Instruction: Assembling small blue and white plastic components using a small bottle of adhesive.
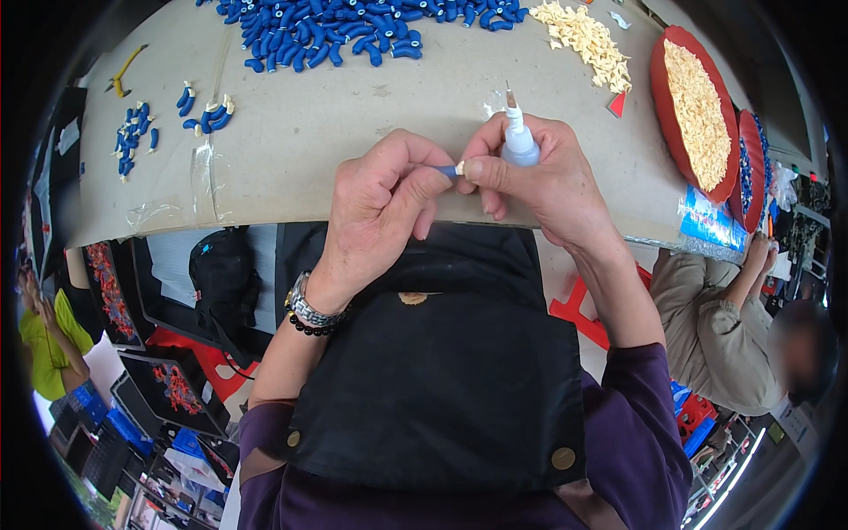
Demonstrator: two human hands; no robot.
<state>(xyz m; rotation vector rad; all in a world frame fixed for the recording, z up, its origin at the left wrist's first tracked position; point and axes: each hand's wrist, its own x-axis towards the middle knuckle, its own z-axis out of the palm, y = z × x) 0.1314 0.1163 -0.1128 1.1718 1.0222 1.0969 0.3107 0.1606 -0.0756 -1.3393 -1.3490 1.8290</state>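
Over the table's near edge, my left hand pinches a small blue tube-like piece between thumb and fingers. My right hand grips a small cream-coloured piece with its thumb and forefinger, at the right end of the blue piece. The two pieces touch; how they join is too small to tell. Held also in my right hand is a white squeeze bottle with a thin needle tip pointing up and away. The bottle's lower part is hidden behind the hand.
A large heap of curved blue pieces lies at the far side. Cream pieces are piled farther right, near a red tray of them. At left lie several blue-and-cream pieces and yellow-handled pliers. A person sits at right.
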